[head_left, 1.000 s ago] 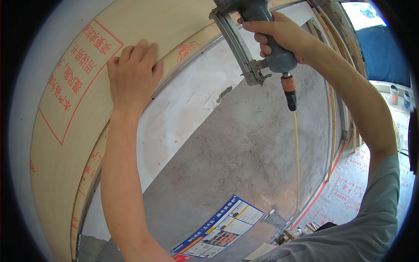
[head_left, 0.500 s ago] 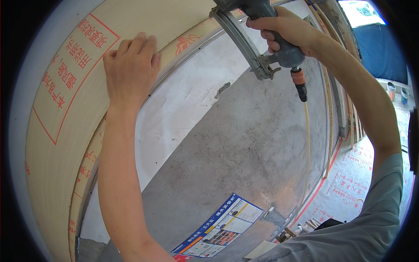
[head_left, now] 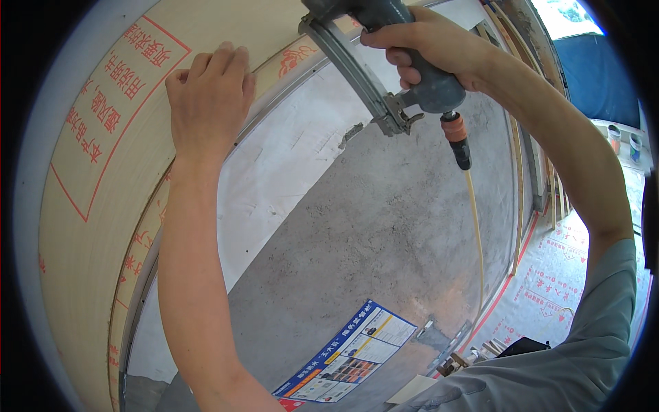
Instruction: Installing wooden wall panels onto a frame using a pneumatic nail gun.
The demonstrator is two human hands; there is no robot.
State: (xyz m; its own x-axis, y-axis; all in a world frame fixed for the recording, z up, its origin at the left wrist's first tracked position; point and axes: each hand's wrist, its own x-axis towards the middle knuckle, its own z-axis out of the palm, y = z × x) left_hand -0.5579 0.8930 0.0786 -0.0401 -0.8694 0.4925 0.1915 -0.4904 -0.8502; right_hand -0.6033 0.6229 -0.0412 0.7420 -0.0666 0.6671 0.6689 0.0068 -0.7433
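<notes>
My left hand lies against the edge of a pale wood board with red print, its fingers stretched upward over the surface and slightly bent. My right hand is wrapped round the grip of a grey air nail gun. The gun's long magazine slants up to the left, close to the board's edge strip, and its nose meets the top of the picture, so its tip is hidden. From an orange and black coupling at the grip's end, a thin yellowish air hose hangs down.
Below the board stands a grey plastered wall with a white upper band. A blue and white poster hangs low on it. Wood strips lean at the right. Printed sheeting covers the floor; cans stand near a blue cloth.
My right hand has carried the nail gun leftward along the board's edge, and the hose has swung with it. My left hand has shifted very slightly and stays on the board.
</notes>
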